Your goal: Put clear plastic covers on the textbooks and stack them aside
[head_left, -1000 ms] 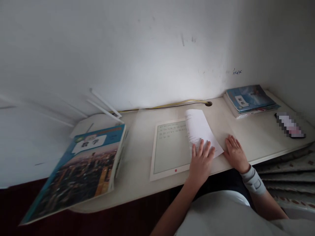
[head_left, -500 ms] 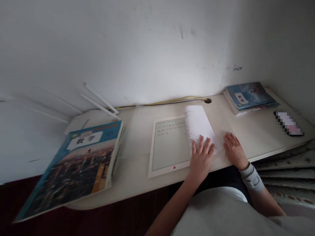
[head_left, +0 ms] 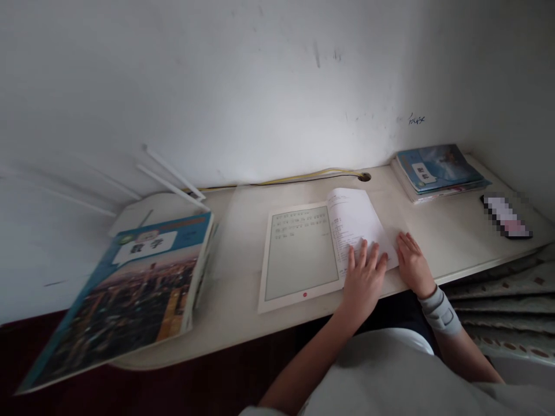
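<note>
A white printed paper (head_left: 353,211), curving up along its left side, lies at the right side of a white-framed tablet (head_left: 299,271) with lines of text at the top of its grey screen. My left hand (head_left: 366,277) rests flat on the lower part of the paper, fingers spread, gripping nothing. Beside the paper's right edge, my right hand (head_left: 414,263) lies flat on the desk (head_left: 451,248), its fingers stretched out and close together; a grey band (head_left: 442,312) circles that wrist. Whether its fingertips touch the paper I cannot tell.
A textbook with a city cover (head_left: 143,289) sits at the left, overhanging the desk edge. White antennas (head_left: 173,176) rise behind it. A stack of blue-covered books (head_left: 440,167) and a blurred phone (head_left: 507,216) are on the right. A yellow cable (head_left: 303,176) runs along the wall to a hole.
My left hand has slid right with the paper, showing more of the tablet's screen and the paper's printed text. The right hand has barely moved, and the paper's edge is now closer to it.
</note>
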{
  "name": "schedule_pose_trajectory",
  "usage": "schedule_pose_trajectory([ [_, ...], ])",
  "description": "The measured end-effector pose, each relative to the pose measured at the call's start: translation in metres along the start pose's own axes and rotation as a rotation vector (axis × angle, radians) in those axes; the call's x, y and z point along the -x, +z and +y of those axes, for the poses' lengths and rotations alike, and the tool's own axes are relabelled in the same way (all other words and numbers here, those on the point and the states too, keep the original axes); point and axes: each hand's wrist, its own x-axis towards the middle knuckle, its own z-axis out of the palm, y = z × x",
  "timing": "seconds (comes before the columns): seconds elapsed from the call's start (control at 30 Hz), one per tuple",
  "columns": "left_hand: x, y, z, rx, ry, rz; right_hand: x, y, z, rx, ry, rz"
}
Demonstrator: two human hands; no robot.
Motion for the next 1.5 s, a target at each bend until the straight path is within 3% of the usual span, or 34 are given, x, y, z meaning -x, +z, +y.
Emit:
schedule_pose_trajectory([
  [0.4,0.001,0.001,0.003,-0.008,-0.042,0.011,0.001,0.0,0.004,-0.109,0.039,0.038],
  [0.8,0.006,-0.002,0.011,-0.051,-0.036,-0.044,0.001,0.0,-0.004,0.058,0.037,-0.033],
  [1.1,0.008,0.007,0.019,-0.052,0.044,0.006,0.0,-0.002,-0.003,0.071,0.027,-0.057],
  [1.5,0.0,0.008,0.001,0.019,0.208,-0.049,0.0,-0.004,-0.006,0.023,0.021,-0.04],
])
